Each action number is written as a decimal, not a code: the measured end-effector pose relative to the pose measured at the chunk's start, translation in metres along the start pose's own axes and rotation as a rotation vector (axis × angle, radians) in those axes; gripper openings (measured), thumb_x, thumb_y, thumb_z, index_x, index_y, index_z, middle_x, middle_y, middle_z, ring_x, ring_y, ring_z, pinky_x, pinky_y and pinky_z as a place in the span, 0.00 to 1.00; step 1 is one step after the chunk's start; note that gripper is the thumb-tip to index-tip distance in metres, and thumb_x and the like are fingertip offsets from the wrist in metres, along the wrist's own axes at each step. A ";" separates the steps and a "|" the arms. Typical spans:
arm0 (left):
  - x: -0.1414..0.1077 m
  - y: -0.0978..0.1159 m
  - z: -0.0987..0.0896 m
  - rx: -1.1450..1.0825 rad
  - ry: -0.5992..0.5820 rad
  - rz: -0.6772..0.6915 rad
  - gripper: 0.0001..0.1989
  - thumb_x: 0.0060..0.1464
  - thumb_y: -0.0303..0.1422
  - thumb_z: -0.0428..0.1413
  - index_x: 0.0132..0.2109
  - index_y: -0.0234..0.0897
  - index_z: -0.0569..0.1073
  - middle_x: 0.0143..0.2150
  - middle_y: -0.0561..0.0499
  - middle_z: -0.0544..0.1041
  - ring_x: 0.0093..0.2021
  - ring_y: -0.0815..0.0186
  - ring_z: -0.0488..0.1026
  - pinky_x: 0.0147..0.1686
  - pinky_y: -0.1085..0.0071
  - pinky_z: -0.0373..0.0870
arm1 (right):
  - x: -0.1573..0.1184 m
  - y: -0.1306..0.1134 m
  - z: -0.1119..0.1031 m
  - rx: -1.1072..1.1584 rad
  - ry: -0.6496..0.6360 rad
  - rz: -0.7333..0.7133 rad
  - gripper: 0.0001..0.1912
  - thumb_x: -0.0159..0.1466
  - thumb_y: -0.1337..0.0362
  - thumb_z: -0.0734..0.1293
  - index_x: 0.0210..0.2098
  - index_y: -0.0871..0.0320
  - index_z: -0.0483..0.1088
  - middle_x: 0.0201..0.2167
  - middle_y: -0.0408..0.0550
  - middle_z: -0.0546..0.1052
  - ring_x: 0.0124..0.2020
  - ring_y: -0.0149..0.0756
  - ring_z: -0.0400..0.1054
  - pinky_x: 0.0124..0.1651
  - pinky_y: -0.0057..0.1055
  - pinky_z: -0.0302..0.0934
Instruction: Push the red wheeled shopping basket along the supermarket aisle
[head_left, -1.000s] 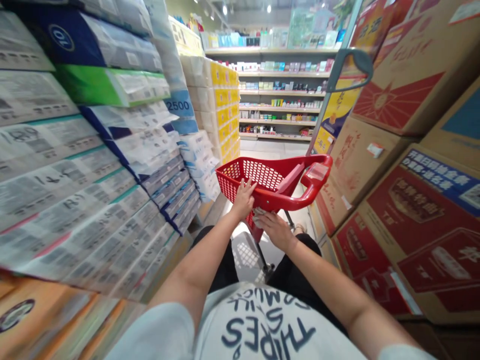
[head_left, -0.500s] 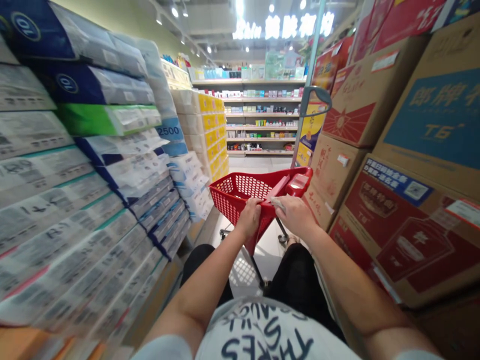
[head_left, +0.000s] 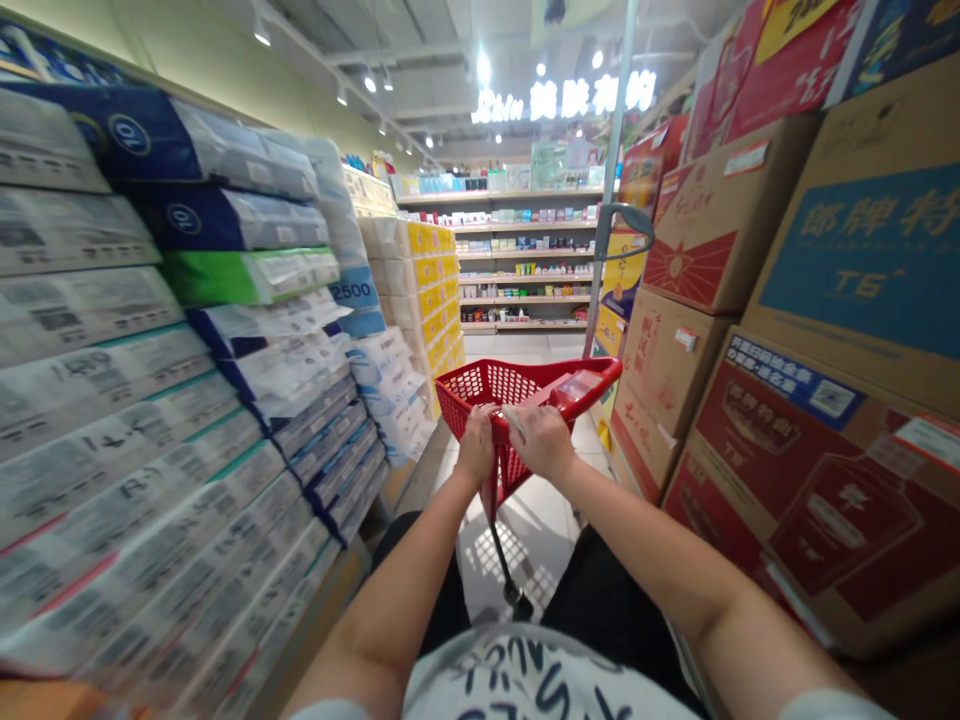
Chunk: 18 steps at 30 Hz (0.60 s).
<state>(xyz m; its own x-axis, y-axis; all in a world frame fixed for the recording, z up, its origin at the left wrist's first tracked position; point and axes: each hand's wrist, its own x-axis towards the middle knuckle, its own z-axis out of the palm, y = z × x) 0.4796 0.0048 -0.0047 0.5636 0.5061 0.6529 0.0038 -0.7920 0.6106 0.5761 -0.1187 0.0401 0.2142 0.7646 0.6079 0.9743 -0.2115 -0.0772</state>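
A red shopping cart (head_left: 517, 380) with a perforated basket stands in front of me, turned at an angle. My left hand (head_left: 477, 442) is wrapped round its near rim. Close to its right, my right hand (head_left: 541, 438) is closed on the same rim, with a small pale item, too small to name, at its fingers. A pink flat thing and a clear-topped red part (head_left: 577, 388) lie along the cart's right side, just beyond my right hand. The inside of the basket is partly hidden.
Stacked paper packs (head_left: 135, 420) line the left side, with yellow-and-white packs (head_left: 435, 290) farther on. Cardboard boxes (head_left: 825, 420) are piled on the right, beside a pole with a grey handle (head_left: 626, 232). Stocked shelves (head_left: 525, 225) stand ahead over a tiled floor.
The cart has turned somewhat, and both hands have shifted left with its rim. The view has tilted up slightly, showing more ceiling.
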 end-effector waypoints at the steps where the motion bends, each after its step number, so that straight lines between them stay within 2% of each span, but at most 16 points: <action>1: -0.003 0.004 0.001 -0.033 0.029 0.003 0.31 0.66 0.47 0.26 0.55 0.37 0.67 0.57 0.43 0.70 0.62 0.61 0.62 0.65 0.56 0.54 | -0.001 -0.004 0.005 0.030 0.078 -0.020 0.17 0.69 0.60 0.56 0.51 0.61 0.69 0.46 0.57 0.75 0.47 0.44 0.68 0.53 0.39 0.56; 2: -0.006 0.008 0.002 -0.064 0.044 0.013 0.31 0.66 0.47 0.26 0.58 0.37 0.65 0.60 0.42 0.68 0.64 0.61 0.61 0.65 0.57 0.54 | 0.001 -0.007 0.007 0.067 0.105 -0.050 0.17 0.69 0.61 0.56 0.51 0.61 0.69 0.46 0.56 0.75 0.48 0.43 0.68 0.53 0.38 0.56; 3: -0.009 0.011 0.001 -0.087 0.050 0.020 0.32 0.66 0.48 0.27 0.60 0.36 0.63 0.62 0.41 0.66 0.64 0.61 0.60 0.66 0.57 0.54 | 0.005 -0.007 0.006 0.106 0.080 -0.075 0.16 0.69 0.61 0.56 0.49 0.61 0.70 0.45 0.55 0.76 0.46 0.41 0.68 0.52 0.37 0.57; 6: -0.015 0.010 -0.005 -0.093 0.065 -0.014 0.32 0.66 0.49 0.28 0.64 0.35 0.59 0.63 0.40 0.65 0.65 0.60 0.59 0.65 0.57 0.55 | 0.027 0.004 -0.006 0.136 -0.130 -0.083 0.17 0.70 0.60 0.55 0.38 0.59 0.73 0.34 0.50 0.78 0.36 0.36 0.70 0.45 0.32 0.58; 8: -0.017 0.004 -0.010 -0.074 0.074 -0.049 0.32 0.66 0.49 0.29 0.66 0.36 0.57 0.63 0.41 0.65 0.66 0.60 0.58 0.64 0.56 0.56 | 0.035 0.012 -0.009 0.070 -0.162 -0.041 0.17 0.69 0.59 0.57 0.34 0.59 0.74 0.30 0.49 0.78 0.34 0.37 0.71 0.47 0.35 0.57; 10: -0.017 0.001 -0.013 -0.032 0.096 -0.044 0.31 0.66 0.49 0.30 0.66 0.36 0.56 0.65 0.40 0.63 0.66 0.59 0.57 0.65 0.55 0.55 | 0.031 0.015 -0.003 0.040 -0.041 -0.050 0.15 0.69 0.61 0.57 0.39 0.59 0.74 0.35 0.51 0.79 0.40 0.39 0.71 0.53 0.38 0.55; 12: -0.018 0.001 -0.013 0.037 0.137 -0.003 0.31 0.66 0.48 0.30 0.66 0.34 0.56 0.65 0.39 0.61 0.67 0.58 0.56 0.66 0.54 0.53 | 0.021 0.012 0.008 0.071 0.116 -0.139 0.16 0.69 0.63 0.56 0.49 0.60 0.72 0.46 0.54 0.77 0.48 0.40 0.68 0.57 0.39 0.52; 14: -0.020 0.004 -0.012 0.122 0.154 0.064 0.30 0.67 0.46 0.31 0.65 0.34 0.57 0.65 0.39 0.61 0.67 0.58 0.54 0.66 0.53 0.52 | 0.018 0.008 0.015 0.099 0.184 -0.193 0.18 0.70 0.64 0.54 0.53 0.60 0.69 0.52 0.55 0.74 0.52 0.40 0.66 0.59 0.39 0.51; 16: -0.021 0.007 -0.011 0.202 0.124 0.129 0.28 0.67 0.44 0.32 0.65 0.34 0.57 0.65 0.40 0.62 0.68 0.57 0.53 0.66 0.52 0.52 | 0.025 0.005 0.013 0.098 0.084 -0.169 0.18 0.71 0.63 0.52 0.47 0.60 0.71 0.46 0.54 0.77 0.47 0.38 0.69 0.56 0.38 0.54; 18: -0.022 0.007 -0.011 0.265 0.085 0.170 0.28 0.67 0.44 0.33 0.66 0.34 0.56 0.65 0.39 0.62 0.68 0.56 0.52 0.66 0.51 0.53 | 0.038 0.006 0.007 0.065 -0.101 -0.132 0.19 0.71 0.61 0.52 0.40 0.59 0.73 0.37 0.51 0.79 0.38 0.37 0.71 0.52 0.38 0.56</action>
<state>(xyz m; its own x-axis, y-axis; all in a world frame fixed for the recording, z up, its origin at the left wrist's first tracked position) 0.4582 -0.0086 -0.0102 0.5036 0.3772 0.7773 0.1373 -0.9232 0.3590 0.5902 -0.0865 0.0573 0.0865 0.8412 0.5337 0.9962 -0.0678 -0.0547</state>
